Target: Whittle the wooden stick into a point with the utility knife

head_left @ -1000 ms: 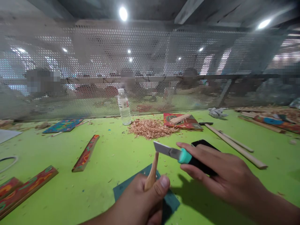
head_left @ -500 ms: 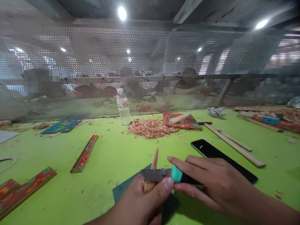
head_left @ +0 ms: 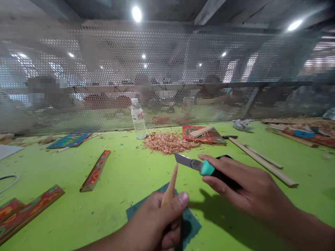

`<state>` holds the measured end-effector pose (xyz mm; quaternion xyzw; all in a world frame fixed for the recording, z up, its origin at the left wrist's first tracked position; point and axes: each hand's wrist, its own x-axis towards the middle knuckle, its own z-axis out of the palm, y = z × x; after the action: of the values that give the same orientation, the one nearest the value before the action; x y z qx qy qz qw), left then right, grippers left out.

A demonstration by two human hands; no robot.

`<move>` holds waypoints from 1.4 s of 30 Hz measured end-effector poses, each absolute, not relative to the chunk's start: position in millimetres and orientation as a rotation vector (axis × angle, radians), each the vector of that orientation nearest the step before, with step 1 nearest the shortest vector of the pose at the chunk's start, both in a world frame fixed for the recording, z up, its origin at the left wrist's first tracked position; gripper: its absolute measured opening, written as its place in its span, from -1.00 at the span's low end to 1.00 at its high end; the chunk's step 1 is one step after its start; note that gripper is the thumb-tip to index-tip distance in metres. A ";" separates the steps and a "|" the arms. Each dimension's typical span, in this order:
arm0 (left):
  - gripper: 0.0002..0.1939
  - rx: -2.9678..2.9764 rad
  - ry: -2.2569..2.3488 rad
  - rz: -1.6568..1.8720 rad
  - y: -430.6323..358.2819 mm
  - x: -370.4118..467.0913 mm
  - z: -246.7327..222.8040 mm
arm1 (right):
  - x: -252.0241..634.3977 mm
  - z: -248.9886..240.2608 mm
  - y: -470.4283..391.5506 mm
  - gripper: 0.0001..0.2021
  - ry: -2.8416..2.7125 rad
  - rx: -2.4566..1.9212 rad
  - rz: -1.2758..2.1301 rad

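Gripping a slim, tapered wooden piece in a closed left hand, a person holds its narrow tip upward and slightly tilted above a green surface. The thumb presses along the wood's side, the fingers wrap its lower part, and a dark green sheet lies beneath. The right hand is clamped on the black and teal handle of a knife, its blade level with the tip; whether steel and wood touch cannot be told.

The wood looks light, stiff and dry, unlikely to slip from bare skin. Its thin point is probably the fragile part, liable to snap under a sideways push, so the thicker lower end is the sensible place to hold, with fingertips well below the edge. The knife, rigid and apparently light too, is best taken by its handle alone, clear of the bare blade.

Beyond the hands, a heap of curled shavings sits beside an upright water bottle and a red painted board. Pale wooden rods lie to the right, before a perforated screen.
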<state>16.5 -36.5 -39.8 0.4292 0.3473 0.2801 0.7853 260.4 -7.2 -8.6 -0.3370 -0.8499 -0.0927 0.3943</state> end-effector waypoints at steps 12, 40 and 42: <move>-0.50 0.844 0.585 0.735 -35.2 19.4 -54.2 | 257.6 -3.1 -6.7 -0.70 -2.222 -0.888 -0.137; -0.58 0.747 0.622 0.712 -36.7 22.0 -40.9 | 254.8 -7.8 -6.5 -0.74 -2.353 -0.903 -0.100; -0.56 0.749 0.644 0.734 -36.8 21.3 -41.0 | 254.5 -8.7 -7.7 -0.72 -2.373 -0.889 -0.078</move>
<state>21.3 -36.8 -41.0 0.3512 0.3021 0.3444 0.8166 254.5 -7.7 -8.7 -0.3345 -0.8934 -0.0293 0.2985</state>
